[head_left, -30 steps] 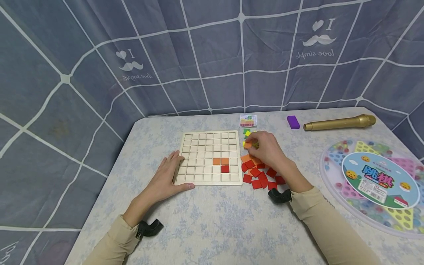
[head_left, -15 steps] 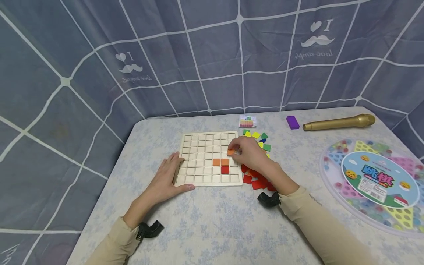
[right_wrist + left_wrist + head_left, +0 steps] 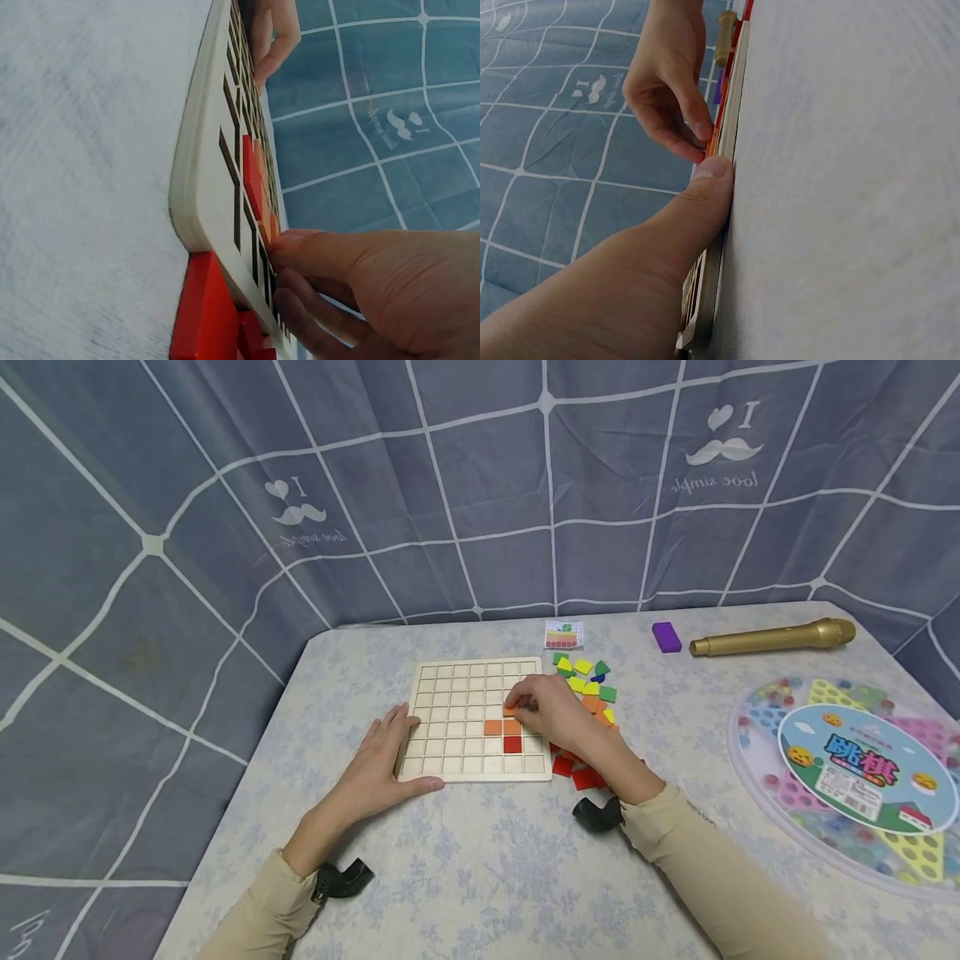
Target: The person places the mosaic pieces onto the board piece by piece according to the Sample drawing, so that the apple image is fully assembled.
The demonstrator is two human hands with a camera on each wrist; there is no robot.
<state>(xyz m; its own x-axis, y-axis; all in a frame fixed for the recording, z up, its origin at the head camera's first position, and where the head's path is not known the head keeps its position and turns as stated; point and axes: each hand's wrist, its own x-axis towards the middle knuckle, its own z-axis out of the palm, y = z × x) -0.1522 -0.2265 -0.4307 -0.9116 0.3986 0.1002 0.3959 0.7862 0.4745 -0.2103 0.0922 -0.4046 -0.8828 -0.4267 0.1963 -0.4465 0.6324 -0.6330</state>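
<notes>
A pale wooden grid board [image 3: 450, 752] lies on the table. My left hand [image 3: 378, 766] rests against its near left corner, fingers extended along the left side and thumb at the front edge. With thumb and fingertips, my right hand [image 3: 558, 714] pinches a small orange square tile [image 3: 510, 712] right at a cell on the right side of the board. Just nearer sit two orange tiles [image 3: 492, 727], with a red tile [image 3: 512, 744] in front of the right one. In the right wrist view, that red tile [image 3: 252, 176] stands slightly proud of the grid.
Loose red tiles [image 3: 585, 778], orange ones [image 3: 592, 703] and yellow and green ones [image 3: 583, 667] lie right of the board. A small picture card [image 3: 564, 634] lies behind. Farther right are a purple block [image 3: 666, 637], a gold microphone [image 3: 772, 637] and a round Chinese checkers set [image 3: 867, 768].
My right hand has carried the orange tile left from the loose pile, over the board's right edge and down to a cell behind the other orange tiles. The left hand stays put.
</notes>
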